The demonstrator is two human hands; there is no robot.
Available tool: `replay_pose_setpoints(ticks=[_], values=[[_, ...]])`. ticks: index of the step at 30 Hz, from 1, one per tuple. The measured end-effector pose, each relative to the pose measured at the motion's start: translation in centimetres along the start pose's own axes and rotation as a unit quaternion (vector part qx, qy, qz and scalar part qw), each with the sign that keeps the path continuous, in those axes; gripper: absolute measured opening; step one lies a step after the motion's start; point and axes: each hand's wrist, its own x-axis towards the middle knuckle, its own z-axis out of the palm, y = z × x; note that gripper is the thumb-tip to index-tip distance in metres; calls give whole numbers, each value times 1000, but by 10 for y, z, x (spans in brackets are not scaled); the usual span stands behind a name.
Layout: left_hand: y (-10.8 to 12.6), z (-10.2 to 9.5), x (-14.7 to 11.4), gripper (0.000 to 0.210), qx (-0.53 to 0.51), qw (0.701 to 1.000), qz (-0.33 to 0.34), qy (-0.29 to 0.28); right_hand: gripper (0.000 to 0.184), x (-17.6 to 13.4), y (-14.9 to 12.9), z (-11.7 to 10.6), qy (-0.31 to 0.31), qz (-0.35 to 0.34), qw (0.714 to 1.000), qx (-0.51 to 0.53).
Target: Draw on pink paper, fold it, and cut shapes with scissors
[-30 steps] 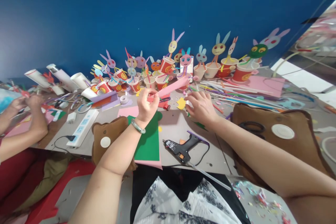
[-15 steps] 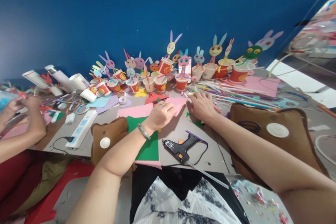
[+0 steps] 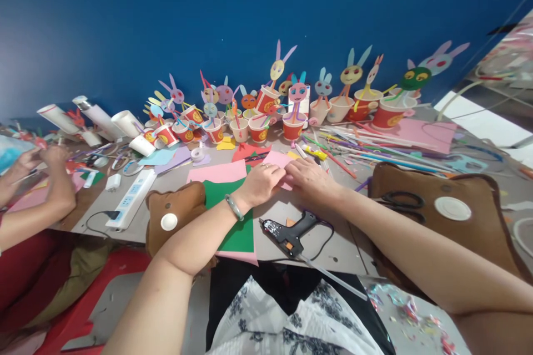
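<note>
Both hands meet over a small piece of pink paper (image 3: 276, 158) at the middle of the table. My left hand (image 3: 262, 183), with a bangle on its wrist, pinches the paper's near left side. The fingers of my right hand (image 3: 310, 178) close on its right edge, almost touching the left fingertips. What the fingertips do beneath is partly hidden. A black glue gun (image 3: 289, 236) lies just in front of the hands, a clear glue stick (image 3: 333, 277) sticking out of its back. Green paper (image 3: 229, 233) lies under my left forearm. Beyond my right hand is a yellow pen-like tube (image 3: 315, 152).
Paper cups with rabbit-faced figures (image 3: 292, 126) line the blue wall. Coloured sticks (image 3: 387, 155) lie right of centre. Brown cushion-like pouches (image 3: 177, 205) flank my arms; scissors (image 3: 402, 199) rest on the right one. A power strip (image 3: 132, 199) and another person's hands (image 3: 54, 161) are at left.
My right hand has come left from the pens onto the pink paper, and the yellow tube is now uncovered. My left hand stays at the paper. The view has shifted slightly.
</note>
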Motion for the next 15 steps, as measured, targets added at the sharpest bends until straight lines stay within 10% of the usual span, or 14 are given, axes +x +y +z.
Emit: replay_pose_setpoints(ticks=[7,15], values=[[-8,0,4,9,-79,994,-25,-72,6,0,15,-15,-162,96,982,31],[-13,-4,2,11,-134,983,-85,-97,14,4,21,-12,-153,86,984,37]])
